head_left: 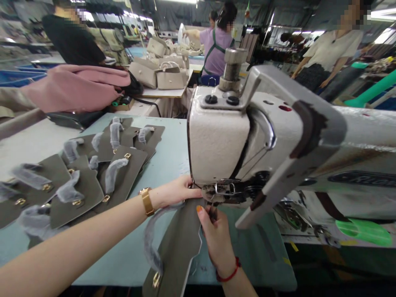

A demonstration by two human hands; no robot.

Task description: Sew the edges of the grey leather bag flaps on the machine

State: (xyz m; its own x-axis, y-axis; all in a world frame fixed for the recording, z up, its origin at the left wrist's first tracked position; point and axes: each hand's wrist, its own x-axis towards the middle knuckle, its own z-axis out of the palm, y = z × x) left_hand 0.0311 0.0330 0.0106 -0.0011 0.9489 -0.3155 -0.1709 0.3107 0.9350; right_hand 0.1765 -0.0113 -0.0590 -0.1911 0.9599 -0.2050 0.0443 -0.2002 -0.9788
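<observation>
A dark grey bag panel (pixel 178 243) lies under the head of a sewing machine (pixel 219 140), its notched pale edge facing right. A handle in cloudy plastic wrap (pixel 150 239) arches from it, with a gold buckle (pixel 156 280) at the near end. My left hand (pixel 176 192) rests on the panel's far part, thumb stretched toward the needle area; its other fingers are partly hidden behind the machine head. Close by the presser foot, my right hand (pixel 218 231) is closed at the panel's right edge, thumb on top and fingers curled. The needle itself is hidden.
Several similar grey panels with wrapped handles (pixel 123 165) overlap on the left of the pale blue tabletop (pixel 123 264). Behind them lie pink material (pixel 83 86) and beige bags (pixel 171 76). A bent metal guard (pixel 324 128) juts from the machine. Other people stand farther back.
</observation>
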